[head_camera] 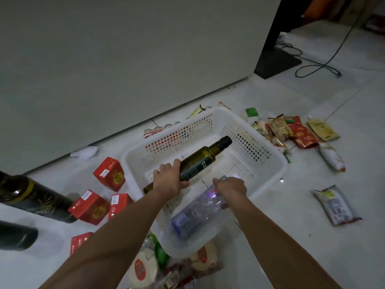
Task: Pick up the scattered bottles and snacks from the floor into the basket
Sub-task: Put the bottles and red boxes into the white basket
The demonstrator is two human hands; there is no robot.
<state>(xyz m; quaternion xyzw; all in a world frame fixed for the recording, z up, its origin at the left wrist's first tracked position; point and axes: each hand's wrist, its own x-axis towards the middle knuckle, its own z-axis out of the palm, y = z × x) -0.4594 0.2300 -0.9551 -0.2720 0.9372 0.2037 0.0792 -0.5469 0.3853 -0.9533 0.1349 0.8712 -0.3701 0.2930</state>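
A white perforated basket (268,161) stands on the floor in the middle. My left hand (169,180) grips a dark green glass bottle (205,156) by its lower body, holding it slanted over the basket with its black cap pointing away. My right hand (230,187) grips a clear plastic water bottle (193,214) at its upper end, inside the basket's near part. Several red cartons (109,171) lie left of the basket. Snack packets (291,130) lie in a pile at its far right corner.
Two large dark bottles (33,198) lie at the left edge. More snack packs (145,268) sit by the basket's near corner, and a grey packet (335,205) lies to the right. A white wall runs behind. A black stand base (277,63) and cables lie far right.
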